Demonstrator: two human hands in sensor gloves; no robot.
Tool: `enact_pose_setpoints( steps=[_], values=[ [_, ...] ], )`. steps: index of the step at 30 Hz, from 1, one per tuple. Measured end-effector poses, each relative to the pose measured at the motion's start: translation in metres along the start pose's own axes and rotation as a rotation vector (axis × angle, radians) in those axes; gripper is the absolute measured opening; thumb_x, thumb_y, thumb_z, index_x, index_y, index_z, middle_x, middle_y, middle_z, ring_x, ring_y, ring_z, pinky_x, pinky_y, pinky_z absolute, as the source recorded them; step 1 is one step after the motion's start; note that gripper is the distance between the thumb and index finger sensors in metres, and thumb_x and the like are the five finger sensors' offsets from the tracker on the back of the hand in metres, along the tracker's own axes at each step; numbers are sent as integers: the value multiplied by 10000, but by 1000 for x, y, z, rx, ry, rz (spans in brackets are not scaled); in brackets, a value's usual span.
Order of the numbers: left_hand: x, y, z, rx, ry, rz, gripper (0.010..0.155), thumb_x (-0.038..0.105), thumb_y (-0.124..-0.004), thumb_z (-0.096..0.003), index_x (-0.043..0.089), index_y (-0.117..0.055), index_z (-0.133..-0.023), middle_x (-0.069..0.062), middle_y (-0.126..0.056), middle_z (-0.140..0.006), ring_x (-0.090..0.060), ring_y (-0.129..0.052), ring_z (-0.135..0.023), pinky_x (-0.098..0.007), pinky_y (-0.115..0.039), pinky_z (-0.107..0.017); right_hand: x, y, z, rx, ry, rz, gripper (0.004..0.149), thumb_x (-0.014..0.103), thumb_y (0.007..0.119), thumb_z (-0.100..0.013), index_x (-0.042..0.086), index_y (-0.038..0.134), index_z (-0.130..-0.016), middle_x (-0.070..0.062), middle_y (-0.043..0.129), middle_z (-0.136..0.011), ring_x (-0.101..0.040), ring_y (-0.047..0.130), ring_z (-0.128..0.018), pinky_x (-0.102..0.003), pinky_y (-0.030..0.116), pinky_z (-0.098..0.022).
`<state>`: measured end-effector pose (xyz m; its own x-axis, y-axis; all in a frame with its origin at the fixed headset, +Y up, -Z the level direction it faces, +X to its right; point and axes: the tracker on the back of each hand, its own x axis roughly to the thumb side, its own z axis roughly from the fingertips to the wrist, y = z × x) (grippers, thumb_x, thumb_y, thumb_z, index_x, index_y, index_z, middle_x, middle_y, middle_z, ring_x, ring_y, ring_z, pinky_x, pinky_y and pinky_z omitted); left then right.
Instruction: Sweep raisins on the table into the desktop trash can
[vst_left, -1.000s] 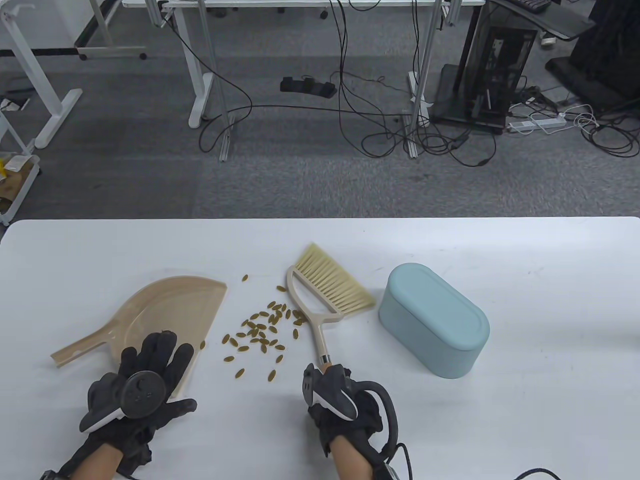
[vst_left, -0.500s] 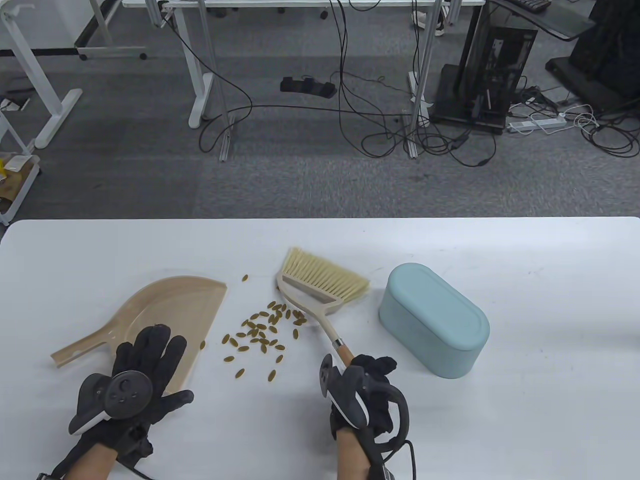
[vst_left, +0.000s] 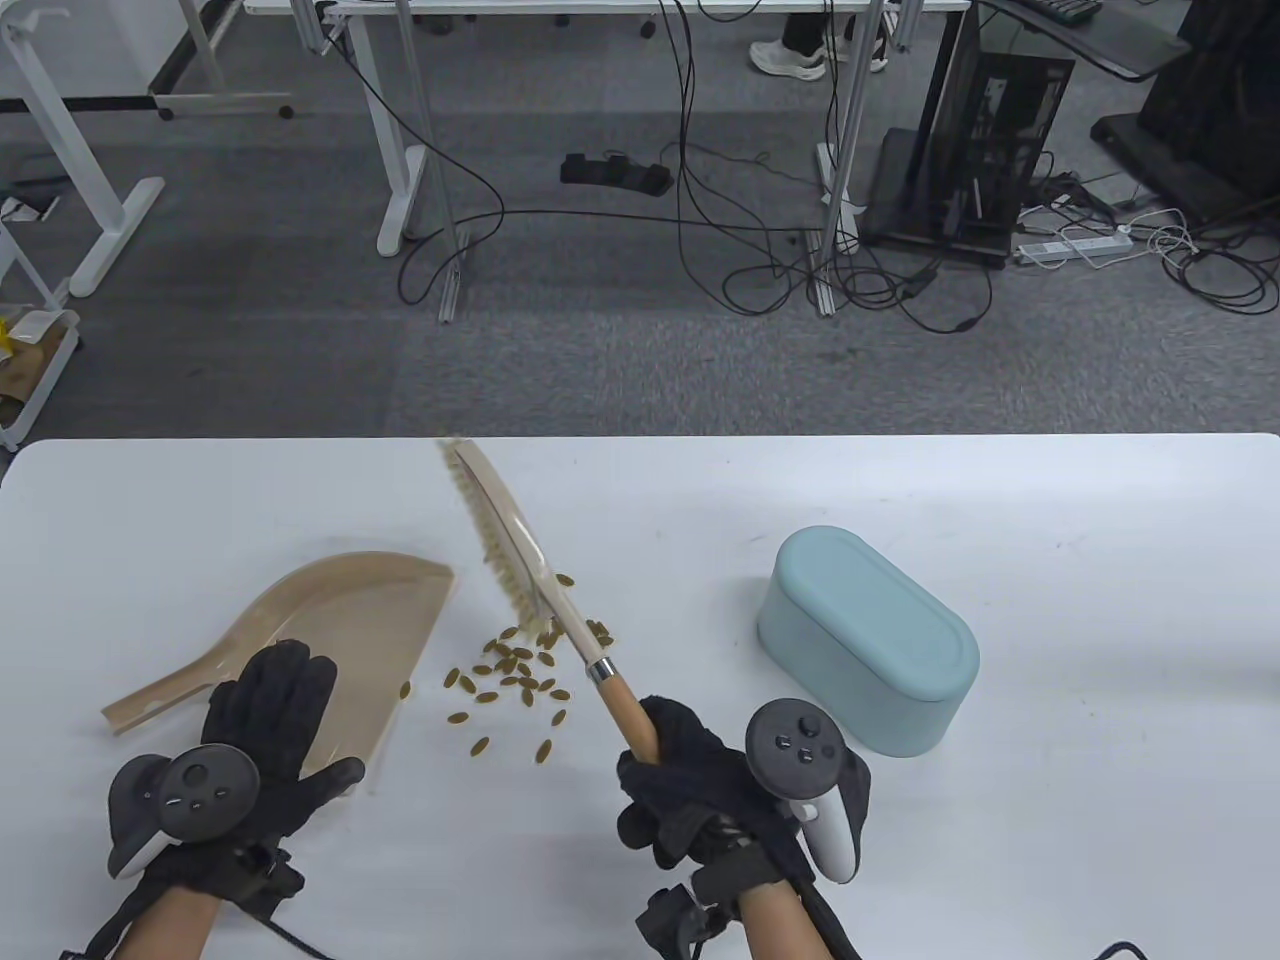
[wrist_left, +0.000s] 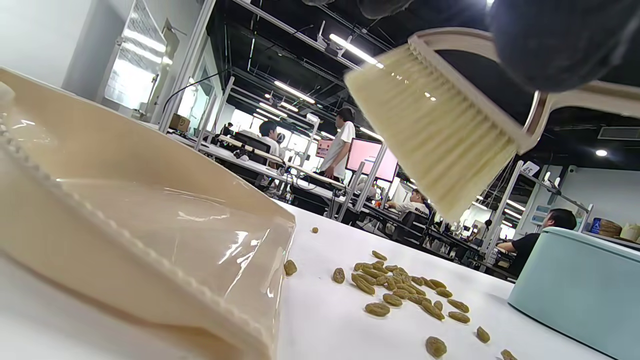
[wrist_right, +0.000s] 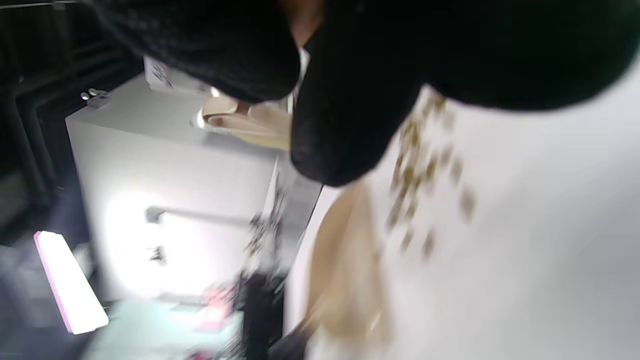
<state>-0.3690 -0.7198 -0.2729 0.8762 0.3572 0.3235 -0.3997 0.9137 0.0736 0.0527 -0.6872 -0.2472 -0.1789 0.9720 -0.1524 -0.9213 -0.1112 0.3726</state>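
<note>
We see a big white surface (vst_left: 1050, 600). The blue trash can (vst_left: 866, 640) sits on its right part with the lid on. The tan dustpan (vst_left: 340, 625) lies on the left, and our left hand (vst_left: 255, 740) rests flat on it with its fingers spread. Our right hand (vst_left: 700, 775) grips the little broom (vst_left: 530, 580) by its wooden handle, lifted above the raisins (vst_left: 515, 670) lying between dustpan and can. We think sweeping is just starting. Next, the bristles should come down right of the raisins and push them left into the dustpan.
</note>
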Motion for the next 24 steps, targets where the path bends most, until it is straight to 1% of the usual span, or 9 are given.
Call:
enact_pose_setpoints(
  steps=[1,3,5,10,11,13,15,20,24],
  values=[
    [0,0,0,0,-1,0,877,621,-727,-473,284,-261,-1136,-54,-113,-1228,-364,-173,-1186,-718,-223,-771,-6,3,-2,98,28,-89,715,289,825,-502,-17,481,-1049,-227,843,-786,-126,1007,-261,-328,874,-151],
    [-1,0,0,3,-1,2,878,622,-725,-470,286,-259,-1135,-55,-115,-1228,-363,-172,-1186,-719,-221,-771,-18,9,-6,238,73,-169,719,292,811,-521,-26,454,-1058,-228,835,-783,-117,1006,-275,-319,878,-161],
    [-1,1,0,5,3,9,878,624,-721,-472,288,-254,-1135,-54,-114,-1228,-363,-170,-1187,-719,-218,-771,-32,16,-7,329,126,-233,727,292,797,-535,-39,425,-1064,-229,830,-774,-113,1005,-284,-314,879,-165],
    [-4,0,0,-6,19,9,871,621,-716,-476,288,-255,-1136,-53,-112,-1228,-363,-164,-1187,-718,-211,-771,-62,25,-10,420,246,-322,740,299,763,-557,-62,369,-1069,-248,817,-757,-118,1006,-305,-316,884,-179],
    [-4,-1,0,-9,20,9,871,622,-715,-476,290,-253,-1136,-53,-112,-1228,-364,-162,-1187,-718,-209,-771,-67,25,-10,413,261,-322,734,299,754,-560,-57,368,-1073,-257,810,-757,-127,1006,-315,-322,884,-186],
    [-4,-1,0,-13,22,6,871,620,-715,-477,288,-253,-1136,-54,-111,-1228,-365,-161,-1186,-718,-206,-771,-75,19,-9,368,300,-243,738,320,730,-566,-52,351,-1078,-242,814,-751,-121,1010,-327,-317,890,-199],
    [-3,-2,0,-18,21,1,870,621,-714,-478,289,-253,-1137,-50,-110,-1228,-362,-159,-1187,-718,-205,-770,-78,9,-6,306,321,-187,754,339,725,-567,-53,338,-1082,-218,837,-720,-116,1011,-315,-313,889,-197],
    [-4,-5,0,-34,25,-12,869,621,-713,-479,290,-252,-1137,-53,-111,-1227,-364,-157,-1186,-718,-205,-770,-71,-24,13,144,325,88,712,370,720,-560,-33,428,-1069,-192,854,-719,-110,1012,-305,-307,890,-199],
    [-3,-6,0,-45,31,-19,868,618,-712,-480,288,-252,-1137,-55,-80,-1228,-366,-154,-1185,-718,-202,-769,-66,-43,29,19,325,137,701,363,742,-542,-44,480,-1049,-222,873,-703,-119,1014,-259,-312,885,-158]
  ],
)
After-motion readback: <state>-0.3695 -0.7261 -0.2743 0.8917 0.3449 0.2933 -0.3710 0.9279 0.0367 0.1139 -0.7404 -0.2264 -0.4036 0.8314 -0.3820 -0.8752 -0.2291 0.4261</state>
